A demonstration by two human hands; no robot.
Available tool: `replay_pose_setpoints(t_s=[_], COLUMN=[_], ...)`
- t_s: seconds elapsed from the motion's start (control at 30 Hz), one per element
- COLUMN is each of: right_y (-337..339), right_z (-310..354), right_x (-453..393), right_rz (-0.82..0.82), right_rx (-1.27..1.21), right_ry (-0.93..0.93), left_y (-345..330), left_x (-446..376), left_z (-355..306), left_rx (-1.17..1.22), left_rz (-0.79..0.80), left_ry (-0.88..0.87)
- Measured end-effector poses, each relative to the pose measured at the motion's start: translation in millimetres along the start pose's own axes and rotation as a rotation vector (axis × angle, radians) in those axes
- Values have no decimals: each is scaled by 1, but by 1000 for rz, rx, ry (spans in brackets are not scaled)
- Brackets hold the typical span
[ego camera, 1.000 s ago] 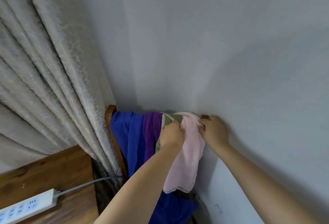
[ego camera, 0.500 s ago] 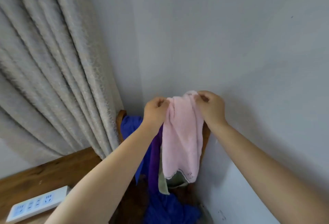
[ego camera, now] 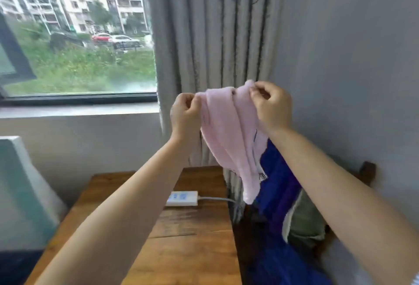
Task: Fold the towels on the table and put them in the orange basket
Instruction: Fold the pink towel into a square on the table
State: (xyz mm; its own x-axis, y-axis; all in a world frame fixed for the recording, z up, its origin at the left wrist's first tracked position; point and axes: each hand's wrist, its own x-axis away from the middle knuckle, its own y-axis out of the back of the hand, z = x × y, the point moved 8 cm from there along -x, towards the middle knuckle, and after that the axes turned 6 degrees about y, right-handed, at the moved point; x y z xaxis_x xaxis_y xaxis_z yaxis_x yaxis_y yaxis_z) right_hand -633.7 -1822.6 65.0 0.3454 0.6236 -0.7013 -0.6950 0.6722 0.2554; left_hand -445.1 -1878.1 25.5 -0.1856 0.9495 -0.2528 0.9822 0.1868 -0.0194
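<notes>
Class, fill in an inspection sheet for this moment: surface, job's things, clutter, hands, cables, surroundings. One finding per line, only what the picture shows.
Surface: wooden table, bare planks in front.
Job's things: pink towel held up in the air, hanging bunched; blue towel, purple towel and green towel draped to the right of the table. Orange basket: nothing seen.
Clutter: white power strip on the table.
Hands: left hand and right hand each pinch the pink towel's top edge.
Cables: grey cable runs right from the power strip.
Surroundings: window, curtain, grey wall.
</notes>
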Motion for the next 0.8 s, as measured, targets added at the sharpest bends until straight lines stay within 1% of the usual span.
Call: replay_pose_setpoints(t_s=[0.07, 0.13, 0.2, 0.27, 0.33, 0.43, 0.5, 0.53, 0.6, 0.7, 0.77, 0.8], right_y=[-49, -90, -125, -156, -201, -234, -243, -243, -233, -216, -203, -200], right_z=[23, 33, 31, 19, 4, -27, -53, -68, -82, -100, -113, -114], right_x=[32, 63, 95, 134, 201, 296, 360, 394, 438, 506, 538, 543], right_rz=[63, 115, 174, 293, 503, 787, 943, 997, 1048, 1222, 1291, 1320], right_rx=[-73, -154, -229, -300, -300, -148, 11, 57, 89, 197, 258, 290], right_ry=[-53, -135, -243, -378, -502, -617, -705, -760, -861, -1023, -1057, -1024], left_y=[79, 149, 210, 248, 294, 325, 341, 347, 350, 353, 346, 343], left_x=[-1, 2, 11, 30, 60, 113, 152, 175, 207, 262, 293, 300], left_z=[13, 33, 56, 83, 133, 207, 256, 282, 311, 368, 387, 390], left_rx=[-46, -84, -190, -256, -333, -450, -493, -510, -585, -661, -583, -567], left_rz=[-90, -174, -248, -229, -197, -84, -47, -12, 82, 180, 202, 206], left_ry=[39, 87, 109, 156, 301, 550, 721, 793, 871, 1092, 1228, 1266])
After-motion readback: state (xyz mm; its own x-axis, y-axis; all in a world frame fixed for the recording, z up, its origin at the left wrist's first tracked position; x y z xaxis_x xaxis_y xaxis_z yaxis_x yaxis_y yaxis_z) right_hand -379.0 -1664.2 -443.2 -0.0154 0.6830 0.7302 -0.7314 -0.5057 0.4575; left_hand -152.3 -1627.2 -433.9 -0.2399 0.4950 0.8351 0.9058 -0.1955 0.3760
